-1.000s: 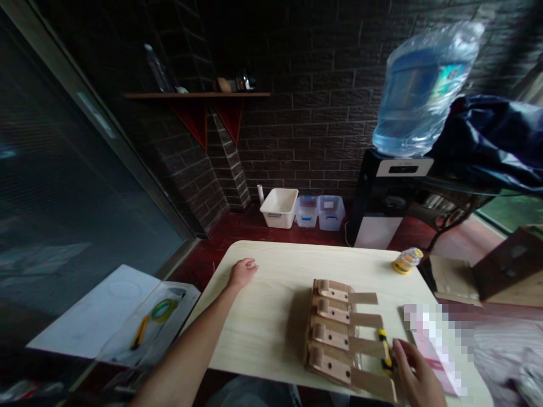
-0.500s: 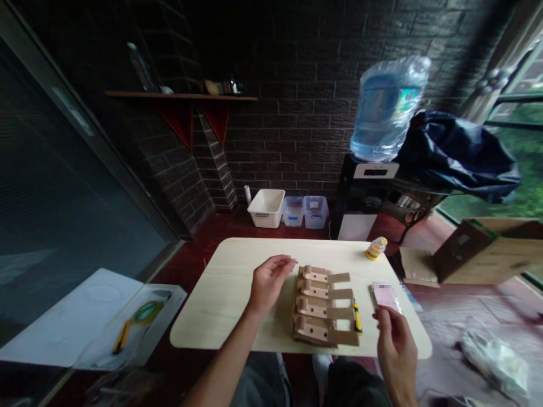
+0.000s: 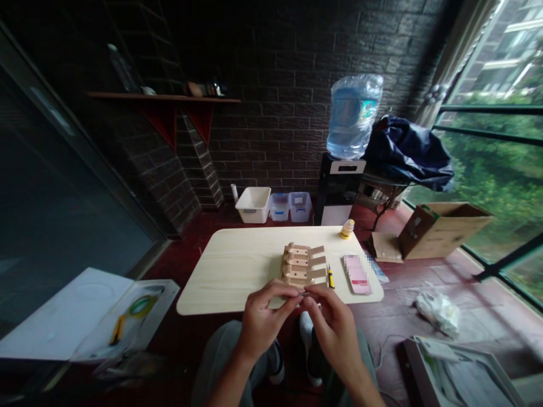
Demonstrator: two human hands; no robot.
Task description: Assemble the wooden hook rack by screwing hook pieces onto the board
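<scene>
My left hand [image 3: 263, 316] and my right hand [image 3: 335, 319] meet over the near edge of the table, fingertips pinched together. Between them is a small, thin, dark metallic piece [image 3: 304, 293], too small to name exactly; both hands grip it. Just beyond my fingers, a brown wooden or cardboard assembly [image 3: 300, 263] with several rounded arms and dark round spots lies on the table, its near end partly hidden by my hands. A yellow-and-black screwdriver [image 3: 331, 277] rests at its right side.
A pink rectangular item [image 3: 357, 275], partly blurred out, lies on the table [image 3: 224, 265] at right. A yellow-capped clear container [image 3: 347, 229] stands at the far right corner. An open white case [image 3: 148, 316] holding yellow-handled pliers [image 3: 117, 330] is at left, an open grey box [image 3: 462, 373] at lower right.
My right hand has left the pink item's side and come to the middle, meeting my left hand. My left hand has drawn back toward me from beside the assembly. The view has shifted.
</scene>
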